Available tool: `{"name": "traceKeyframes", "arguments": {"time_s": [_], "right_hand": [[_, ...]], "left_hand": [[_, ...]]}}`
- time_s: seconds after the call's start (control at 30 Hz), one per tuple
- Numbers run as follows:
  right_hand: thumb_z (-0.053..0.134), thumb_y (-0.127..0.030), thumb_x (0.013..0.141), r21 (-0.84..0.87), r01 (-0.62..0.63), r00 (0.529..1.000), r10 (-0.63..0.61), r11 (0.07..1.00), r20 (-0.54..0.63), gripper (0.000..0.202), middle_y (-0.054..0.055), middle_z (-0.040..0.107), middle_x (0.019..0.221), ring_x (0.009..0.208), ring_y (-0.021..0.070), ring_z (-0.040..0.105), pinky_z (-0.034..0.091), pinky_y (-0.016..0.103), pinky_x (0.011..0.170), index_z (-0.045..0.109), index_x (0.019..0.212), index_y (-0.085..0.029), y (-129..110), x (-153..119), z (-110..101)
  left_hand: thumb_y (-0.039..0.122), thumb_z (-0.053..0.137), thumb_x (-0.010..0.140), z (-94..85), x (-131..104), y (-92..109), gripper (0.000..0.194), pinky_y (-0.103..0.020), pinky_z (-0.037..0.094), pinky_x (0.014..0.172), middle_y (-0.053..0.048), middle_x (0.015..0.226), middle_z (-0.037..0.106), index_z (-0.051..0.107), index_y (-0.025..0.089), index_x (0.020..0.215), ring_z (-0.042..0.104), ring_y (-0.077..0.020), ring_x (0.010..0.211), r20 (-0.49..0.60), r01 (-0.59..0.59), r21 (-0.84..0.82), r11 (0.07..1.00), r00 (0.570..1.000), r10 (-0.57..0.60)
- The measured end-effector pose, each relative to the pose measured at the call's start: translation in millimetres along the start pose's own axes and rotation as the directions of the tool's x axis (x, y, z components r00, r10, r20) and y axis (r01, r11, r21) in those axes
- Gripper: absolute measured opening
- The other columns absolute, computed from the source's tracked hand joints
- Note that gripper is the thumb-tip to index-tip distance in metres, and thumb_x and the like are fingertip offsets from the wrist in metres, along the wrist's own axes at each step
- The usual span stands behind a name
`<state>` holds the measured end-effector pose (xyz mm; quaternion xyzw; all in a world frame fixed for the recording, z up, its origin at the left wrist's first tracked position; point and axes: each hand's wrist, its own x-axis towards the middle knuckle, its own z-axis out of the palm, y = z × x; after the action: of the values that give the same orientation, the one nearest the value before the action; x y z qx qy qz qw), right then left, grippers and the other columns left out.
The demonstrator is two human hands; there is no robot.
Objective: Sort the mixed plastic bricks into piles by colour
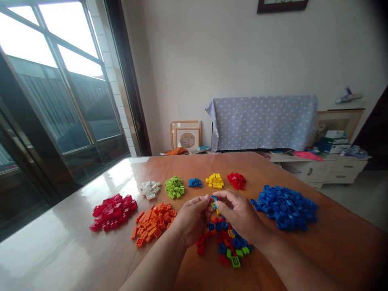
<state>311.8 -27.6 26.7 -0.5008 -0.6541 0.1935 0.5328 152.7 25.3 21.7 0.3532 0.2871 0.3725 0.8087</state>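
Note:
My left hand [195, 214] and my right hand [238, 212] meet over the middle of the table. Between their fingertips is a small piece of joined bricks [215, 205] in blue, green and yellow, partly hidden by the fingers. Both hands are closed on it. Below them lies a mixed pile [222, 238] of red, blue, orange, green and yellow bricks, which my hands partly cover. An orange pile [153, 222] is left of my left hand, and a large blue pile [285, 207] lies right of my right hand.
Dark pink [112, 212], white [150, 189], lime green [174, 187], small blue [195, 182], yellow [215, 180] and red [237, 180] piles lie on the wooden table [188, 163]. Behind it stands a white cabinet [333, 169].

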Motion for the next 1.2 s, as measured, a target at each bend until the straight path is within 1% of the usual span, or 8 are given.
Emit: {"name": "traceKeyframes", "arguments": {"time_s": [0.17, 0.27, 0.4, 0.53, 0.7, 0.87, 1.0, 1.2], "right_hand": [[0.059, -0.034, 0.086, 0.269, -0.253, 0.967, 0.247, 0.929, 0.054, 0.029, 0.003, 0.070, 0.092, 0.074, 0.0164, 0.065, 0.053, 0.026, 0.061, 0.066, 0.110, -0.019, -6.8, 0.3, 1.1], [0.058, -0.031, 0.083, 0.329, -0.328, 0.944, 0.316, 0.885, 0.092, 0.032, -0.001, 0.068, 0.081, 0.066, 0.0139, 0.062, 0.051, 0.024, 0.059, 0.066, 0.112, -0.019, -11.3, 0.5, 0.5], [0.053, -0.029, 0.084, 0.342, -0.380, 0.925, 0.362, 0.860, 0.118, 0.034, -0.002, 0.066, 0.070, 0.062, 0.0130, 0.062, 0.049, 0.024, 0.062, 0.068, 0.113, -0.019, -9.9, -0.5, 1.4], [0.055, -0.029, 0.084, 0.421, -0.411, 0.910, 0.389, 0.809, 0.142, 0.034, -0.001, 0.064, 0.068, 0.059, 0.0122, 0.058, 0.046, 0.023, 0.058, 0.069, 0.112, -0.017, -3.4, -0.8, 3.1], [0.061, -0.026, 0.080, 0.620, -0.433, 0.891, 0.415, 0.654, 0.183, 0.031, -0.001, 0.061, 0.069, 0.059, 0.0107, 0.052, 0.042, 0.021, 0.052, 0.070, 0.108, -0.017, -1.0, 0.9, 1.4], [0.070, -0.024, 0.073, 0.725, -0.444, 0.864, 0.466, 0.526, 0.191, 0.024, 0.001, 0.063, 0.075, 0.062, 0.0109, 0.055, 0.045, 0.022, 0.056, 0.070, 0.097, -0.018, -4.1, 4.0, -2.5], [0.071, -0.024, 0.073, 0.717, -0.446, 0.861, 0.476, 0.536, 0.181, 0.024, 0.001, 0.063, 0.076, 0.062, 0.0109, 0.055, 0.045, 0.022, 0.056, 0.069, 0.096, -0.018, -4.5, 3.6, -2.7], [0.064, -0.028, 0.082, 0.553, -0.429, 0.890, 0.439, 0.714, 0.123, 0.016, -0.001, 0.061, 0.068, 0.060, 0.0106, 0.053, 0.044, 0.022, 0.054, 0.063, 0.094, -0.017, -3.4, -0.6, 1.6]], "left_hand": [[0.028, 0.069, 0.087, 1.7, -2.0, 2.7, 0.018, -0.018, 0.044, 0.055, 0.001, 0.065, 0.057, 0.065, 0.012, 0.092, 0.052, -0.0068, 0.052, -0.025, 0.035, -0.037, 0.999, 0.999, -0.036], [0.025, 0.064, 0.089, 2.0, -2.1, 5.1, 0.014, -0.020, 0.048, 0.059, -0.002, 0.071, 0.062, 0.065, 0.012, 0.096, 0.058, -0.0092, 0.058, -0.029, 0.055, -0.081, 0.995, 0.998, -0.058], [0.019, 0.060, 0.088, 0.3, -1.4, 6.2, 0.013, -0.023, 0.050, 0.065, -0.006, 0.078, 0.066, 0.065, 0.012, 0.098, 0.063, -0.0119, 0.065, -0.015, 0.065, -0.098, 0.993, 0.998, -0.067], [0.017, 0.063, 0.086, -0.9, -1.8, 5.1, 0.012, -0.022, 0.049, 0.064, -0.004, 0.076, 0.065, 0.064, 0.013, 0.097, 0.062, -0.0113, 0.064, 0.042, 0.028, -0.083, 0.996, 0.999, -0.024], [0.013, 0.066, 0.085, 1.8, -3.9, 5.3, 0.012, -0.021, 0.049, 0.065, -0.003, 0.076, 0.066, 0.063, 0.013, 0.097, 0.061, -0.0097, 0.062, 0.045, -0.008, -0.082, 0.997, 0.999, 0.012], [0.013, 0.067, 0.086, 3.5, -5.7, 5.3, 0.009, -0.022, 0.052, 0.068, -0.006, 0.081, 0.069, 0.062, 0.013, 0.094, 0.066, -0.0113, 0.068, 0.022, -0.022, -0.069, 0.997, 0.999, 0.024], [0.012, 0.066, 0.086, 4.1, -6.4, 6.0, 0.009, -0.024, 0.055, 0.073, -0.008, 0.085, 0.071, 0.059, 0.014, 0.091, 0.069, -0.0135, 0.072, -0.031, -0.020, -0.081, 0.997, 0.999, 0.017], [0.008, 0.066, 0.085, 4.8, -5.3, 7.1, 0.010, -0.025, 0.056, 0.075, -0.008, 0.086, 0.071, 0.059, 0.014, 0.089, 0.071, -0.0144, 0.076, -0.046, -0.005, -0.141, 0.990, 0.999, -0.002]]}}
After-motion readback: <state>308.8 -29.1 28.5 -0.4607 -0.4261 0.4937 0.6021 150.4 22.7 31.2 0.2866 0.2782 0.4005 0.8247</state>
